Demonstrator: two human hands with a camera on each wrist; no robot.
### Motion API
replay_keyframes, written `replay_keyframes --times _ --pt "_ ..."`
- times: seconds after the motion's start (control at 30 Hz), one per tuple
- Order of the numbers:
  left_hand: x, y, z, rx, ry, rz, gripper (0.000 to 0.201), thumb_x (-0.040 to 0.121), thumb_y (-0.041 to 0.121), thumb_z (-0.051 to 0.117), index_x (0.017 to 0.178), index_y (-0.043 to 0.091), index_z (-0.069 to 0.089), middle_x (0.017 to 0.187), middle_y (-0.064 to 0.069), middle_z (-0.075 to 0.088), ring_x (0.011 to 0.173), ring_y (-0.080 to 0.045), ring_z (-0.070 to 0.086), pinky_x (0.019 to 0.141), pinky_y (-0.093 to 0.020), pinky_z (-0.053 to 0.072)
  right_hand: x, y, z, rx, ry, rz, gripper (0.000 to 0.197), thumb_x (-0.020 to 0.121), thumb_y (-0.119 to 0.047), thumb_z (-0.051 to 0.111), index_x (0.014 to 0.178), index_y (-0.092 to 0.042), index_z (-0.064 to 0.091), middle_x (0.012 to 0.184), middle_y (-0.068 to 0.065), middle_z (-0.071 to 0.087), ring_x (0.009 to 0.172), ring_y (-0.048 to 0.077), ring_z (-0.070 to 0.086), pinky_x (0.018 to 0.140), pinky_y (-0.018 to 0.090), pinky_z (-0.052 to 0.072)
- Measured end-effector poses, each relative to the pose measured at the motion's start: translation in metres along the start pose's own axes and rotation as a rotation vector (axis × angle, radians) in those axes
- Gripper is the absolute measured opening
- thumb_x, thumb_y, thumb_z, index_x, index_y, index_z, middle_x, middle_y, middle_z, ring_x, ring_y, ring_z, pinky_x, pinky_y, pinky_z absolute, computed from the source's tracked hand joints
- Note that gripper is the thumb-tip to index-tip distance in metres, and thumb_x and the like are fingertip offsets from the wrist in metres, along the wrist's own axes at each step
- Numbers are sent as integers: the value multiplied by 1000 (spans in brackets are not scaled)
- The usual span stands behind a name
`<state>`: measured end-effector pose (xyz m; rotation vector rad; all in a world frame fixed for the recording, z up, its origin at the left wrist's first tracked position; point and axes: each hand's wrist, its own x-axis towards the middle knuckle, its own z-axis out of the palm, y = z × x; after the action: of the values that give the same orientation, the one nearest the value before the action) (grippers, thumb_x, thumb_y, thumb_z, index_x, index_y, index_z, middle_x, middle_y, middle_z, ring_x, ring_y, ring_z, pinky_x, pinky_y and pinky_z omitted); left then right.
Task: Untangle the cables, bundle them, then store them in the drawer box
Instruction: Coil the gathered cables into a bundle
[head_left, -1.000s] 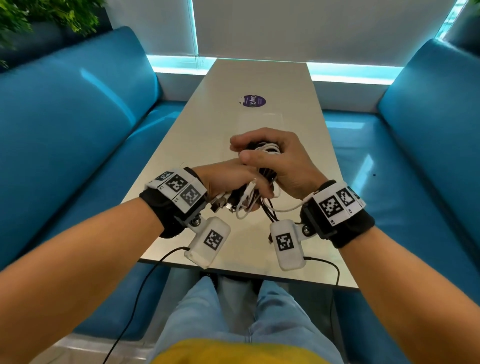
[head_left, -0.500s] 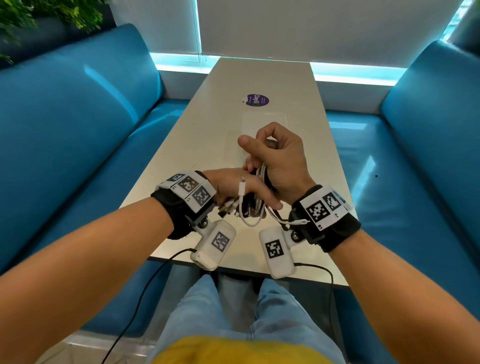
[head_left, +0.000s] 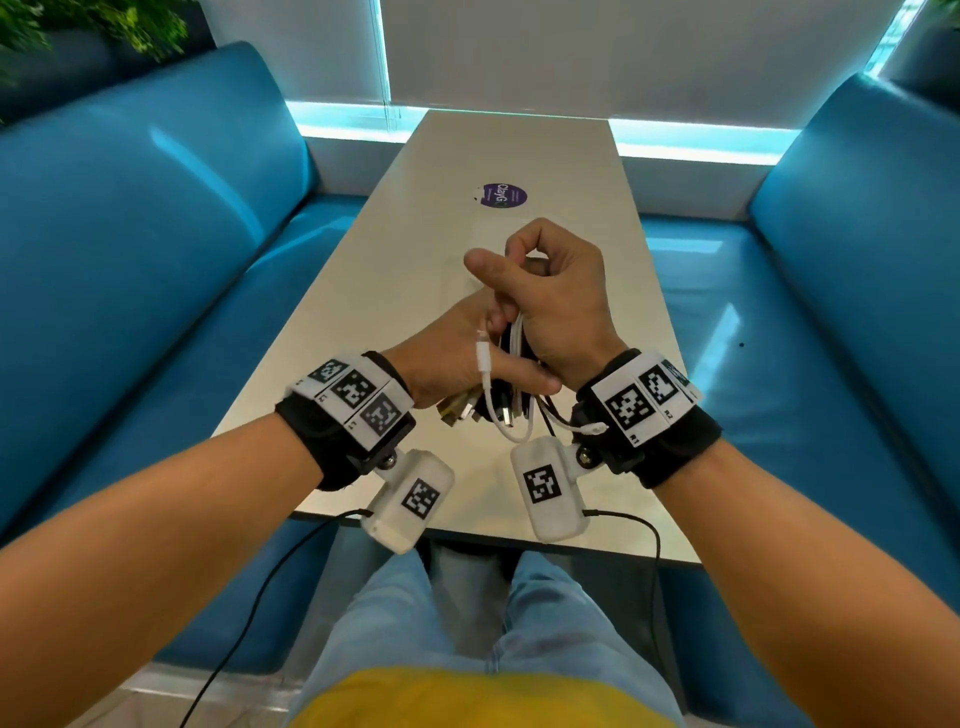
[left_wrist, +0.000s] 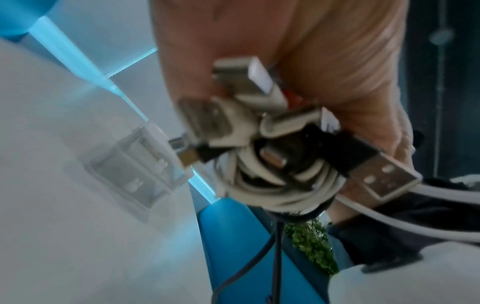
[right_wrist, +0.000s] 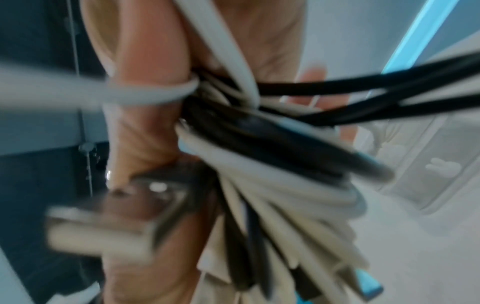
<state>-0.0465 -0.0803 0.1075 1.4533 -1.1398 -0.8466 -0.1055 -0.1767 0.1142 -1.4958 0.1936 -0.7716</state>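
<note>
While the long pale table (head_left: 519, 156) lies under my wrists, the clear drawer box (left_wrist: 135, 164) waits farther along it. Above the near end, my left hand (head_left: 447, 358) is curled round the cable bundle (head_left: 511, 374), and my right hand (head_left: 556, 301) pinches a white strand. Bundling is under way; next I should wind this loose strand tight.

A long pale desk (head_left: 395, 291) is seen between two blue upholstered benches, one (head_left: 130, 249) at left, one (head_left: 857, 270) at right. A round purple sticker (head_left: 503, 195) is fixed on the far half of the desk. Green foliage (head_left: 93, 26) is noted behind the left bench.
</note>
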Motion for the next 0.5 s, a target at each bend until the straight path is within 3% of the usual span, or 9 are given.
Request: replay_keyframes --times 0.07,0.13,0.27,0.37,0.43,0.5 --pt "4 -4 0 -63 39 -18 29 67 -12 73 89 1 59 74 -11 66 69 -22 65 67 -34 56 1 -5 1 54 -3 -1 32 82 -4 73 68 -10 45 41 2 48 37 22 46 45 24 43" --pt "7 -9 1 -140 36 -72 30 63 -7 74 90 -5 60 74 -13 65 68 -23 64 66 -35 55 1 -7 2 74 -13 -16 31 83 -4 72 68 -9 45 41 2 48 38 22 47 45 25 44" --pt "6 -16 4 -248 -56 -223 23 53 10 77 75 12 75 77 -9 72 74 -23 68 81 -38 53 -5 -8 4 57 -74 -61 28 85 -6 70 71 -7 46 43 2 48 41 25 46 47 28 46" --pt "3 -11 5 -150 -47 -253 8 59 10 75 66 14 75 73 -11 70 72 -27 65 76 -37 51 -6 -7 3 25 -96 -69 21 89 -9 66 77 -5 49 45 0 51 43 22 50 50 30 50" --pt "2 -5 3 -116 -2 -252 12 66 6 68 59 15 71 64 -7 67 60 -20 64 63 -30 53 -3 -9 1 -70 -133 -91 15 93 -17 61 85 -8 52 54 -1 58 54 21 59 61 35 56" --pt "2 -2 1 -109 44 -233 19 73 0 66 63 16 70 62 -7 66 58 -20 62 62 -32 53 1 -10 -6 -240 -197 -85 19 94 -32 57 105 -17 54 82 -2 65 82 16 66 82 36 55"
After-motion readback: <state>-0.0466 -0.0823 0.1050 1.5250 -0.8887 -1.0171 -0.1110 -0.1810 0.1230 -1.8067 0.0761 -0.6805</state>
